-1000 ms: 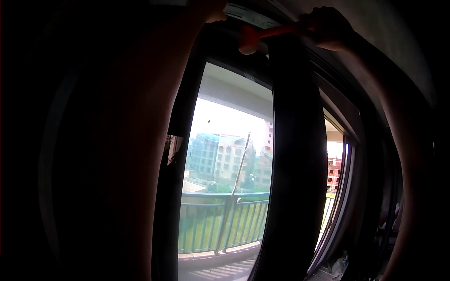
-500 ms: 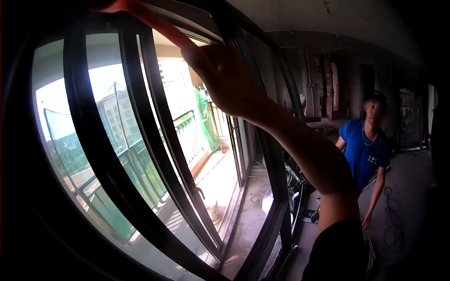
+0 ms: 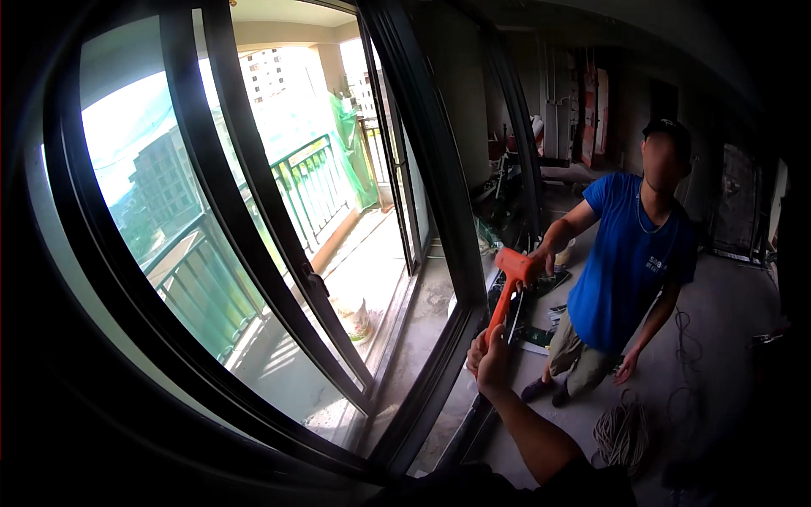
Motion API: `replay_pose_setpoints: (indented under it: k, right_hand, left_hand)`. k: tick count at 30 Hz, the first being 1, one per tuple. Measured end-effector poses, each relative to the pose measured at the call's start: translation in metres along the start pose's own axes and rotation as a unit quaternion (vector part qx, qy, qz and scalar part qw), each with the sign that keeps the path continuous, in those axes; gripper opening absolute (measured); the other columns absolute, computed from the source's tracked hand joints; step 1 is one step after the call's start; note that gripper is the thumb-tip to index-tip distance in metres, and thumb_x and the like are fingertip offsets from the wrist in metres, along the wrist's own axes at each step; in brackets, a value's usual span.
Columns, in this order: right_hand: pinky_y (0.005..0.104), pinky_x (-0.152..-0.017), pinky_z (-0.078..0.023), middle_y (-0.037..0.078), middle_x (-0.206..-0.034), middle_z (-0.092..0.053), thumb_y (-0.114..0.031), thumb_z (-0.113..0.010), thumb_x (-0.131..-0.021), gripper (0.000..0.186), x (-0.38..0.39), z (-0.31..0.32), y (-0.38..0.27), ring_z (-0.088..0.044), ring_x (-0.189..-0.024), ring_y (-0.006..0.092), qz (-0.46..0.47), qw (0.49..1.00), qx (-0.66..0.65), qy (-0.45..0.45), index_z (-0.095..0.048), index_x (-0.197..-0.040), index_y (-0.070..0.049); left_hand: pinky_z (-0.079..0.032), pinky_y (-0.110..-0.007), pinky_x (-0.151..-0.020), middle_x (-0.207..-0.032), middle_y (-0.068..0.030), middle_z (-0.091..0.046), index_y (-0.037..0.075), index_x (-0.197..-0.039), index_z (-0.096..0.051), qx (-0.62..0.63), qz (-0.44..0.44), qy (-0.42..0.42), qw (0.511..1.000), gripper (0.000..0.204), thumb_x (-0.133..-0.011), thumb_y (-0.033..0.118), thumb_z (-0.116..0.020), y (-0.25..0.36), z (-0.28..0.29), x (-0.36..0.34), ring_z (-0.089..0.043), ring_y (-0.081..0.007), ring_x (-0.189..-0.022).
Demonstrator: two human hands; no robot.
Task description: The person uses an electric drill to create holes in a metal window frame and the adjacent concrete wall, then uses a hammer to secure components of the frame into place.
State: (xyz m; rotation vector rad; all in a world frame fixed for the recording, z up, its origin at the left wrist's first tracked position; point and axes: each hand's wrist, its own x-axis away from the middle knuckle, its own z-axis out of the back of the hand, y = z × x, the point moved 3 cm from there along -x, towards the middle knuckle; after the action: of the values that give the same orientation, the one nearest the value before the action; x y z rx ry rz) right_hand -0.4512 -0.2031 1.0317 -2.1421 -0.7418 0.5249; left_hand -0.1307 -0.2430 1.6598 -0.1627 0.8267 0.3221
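Note:
My right hand [image 3: 492, 363] is closed around the lower handle of an orange-red mallet [image 3: 512, 270], its head pointing up. At the head's right end, a co-worker's hand [image 3: 544, 260] is touching or gripping the mallet; how firmly I cannot tell. The mallet is held out in front of the dark upright of a window frame [image 3: 452, 177]. My left hand is out of view.
Tall dark sliding panels [image 3: 241, 186] with glass stand at left, a balcony railing [image 3: 308, 173] beyond them. A person in a blue shirt [image 3: 629, 262] stands at right. Coiled rope [image 3: 623, 431] and a bucket [image 3: 353, 319] rest on the floor.
My right hand has come down from the top of the frame with the mallet, toward the co-worker. The co-worker has stepped closer and reached a hand to the mallet's head.

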Motion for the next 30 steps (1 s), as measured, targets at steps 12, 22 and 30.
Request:
replay_pose_setpoints:
  k: [12, 22, 30]
  right_hand:
    - [0.0248, -0.042, -0.027, -0.007, -0.065, -0.035, -0.011, -0.065, -0.103, 0.019, -0.102, 0.169, -0.057, -0.030, -0.045, 0.0058, -0.041, 0.995, 0.013, 0.087, -0.048, -0.098, -0.018]
    - [0.0300, -0.065, -0.049, 0.001, -0.089, -0.060, -0.028, -0.067, -0.104, 0.021, -0.184, 0.306, -0.058, -0.062, -0.077, 0.0157, -0.057, 0.991, 0.021, 0.117, -0.060, -0.118, -0.014]
    - [0.0423, -0.075, -0.057, 0.009, -0.110, -0.074, -0.047, -0.061, -0.108, 0.046, -0.065, 0.427, 0.061, -0.071, -0.093, 0.0234, -0.155, 0.932, 0.162, 0.285, -0.063, -0.138, -0.011]
  left_hand:
    - [-0.054, -0.057, -0.073, -0.095, -0.0293, -0.071, 0.002, -0.127, -0.042, 0.337, 0.097, -0.318, 0.881, 0.041, -0.108, 0.033, -0.061, 0.095, -0.560, 0.078, -0.071, -0.0520, -0.093]
    - [-0.053, -0.049, -0.068, -0.095, -0.0225, -0.071, 0.009, -0.134, -0.038, 0.478, 0.165, -0.357, 0.785, 0.036, -0.112, 0.032, -0.057, 0.176, -0.718, 0.024, -0.072, -0.0390, -0.084]
    - [-0.056, -0.055, -0.090, -0.111, -0.0298, -0.070, 0.004, -0.136, -0.045, 0.455, 0.115, -0.284, 0.836, 0.038, -0.114, 0.035, -0.045, 0.227, -0.787, -0.007, -0.070, -0.0460, -0.108]
